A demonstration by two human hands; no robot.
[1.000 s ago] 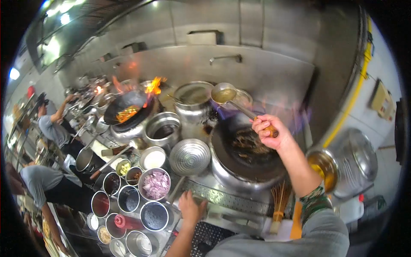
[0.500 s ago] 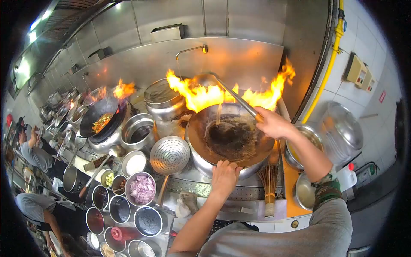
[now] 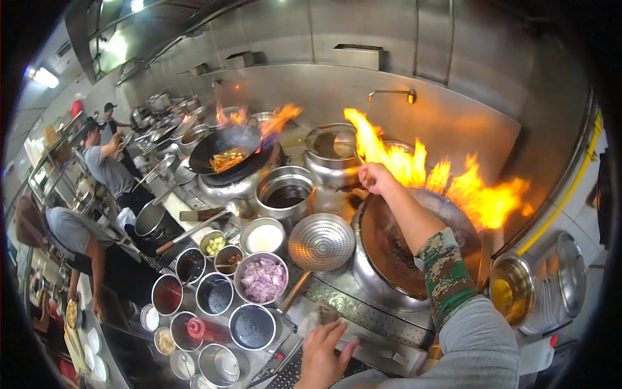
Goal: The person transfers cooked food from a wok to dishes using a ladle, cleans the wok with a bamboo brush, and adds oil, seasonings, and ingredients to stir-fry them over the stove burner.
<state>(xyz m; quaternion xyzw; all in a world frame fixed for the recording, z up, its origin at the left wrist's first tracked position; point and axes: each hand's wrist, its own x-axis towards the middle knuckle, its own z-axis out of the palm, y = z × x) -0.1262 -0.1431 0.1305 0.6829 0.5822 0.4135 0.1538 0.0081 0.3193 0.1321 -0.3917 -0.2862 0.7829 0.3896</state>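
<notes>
My right hand (image 3: 374, 177) is closed around the ladle's handle, above the left rim of a large wok (image 3: 405, 246) with flames behind it. The ladle's bowl (image 3: 345, 143) is over the round metal pot (image 3: 324, 144) behind the wok. My left hand (image 3: 323, 354) hangs free near the counter's front edge, fingers spread, beside a crumpled cloth (image 3: 320, 315). Between the wok and the seasoning pots lies a perforated strainer (image 3: 322, 242). A bowl of chopped purple onion (image 3: 262, 279) stands left of the strainer.
Tall flames (image 3: 440, 175) rise behind the wok. A second wok (image 3: 227, 154) with vegetables stands farther left. A pot of dark liquid (image 3: 285, 194) is near it. A bowl of yellow liquid (image 3: 510, 292) stands at the right. Co-workers (image 3: 110, 159) stand at the far left.
The view has turned left. My right hand has moved the ladle from over the wok to the pot behind it. My left hand has let go of the wok's rim and drawn back.
</notes>
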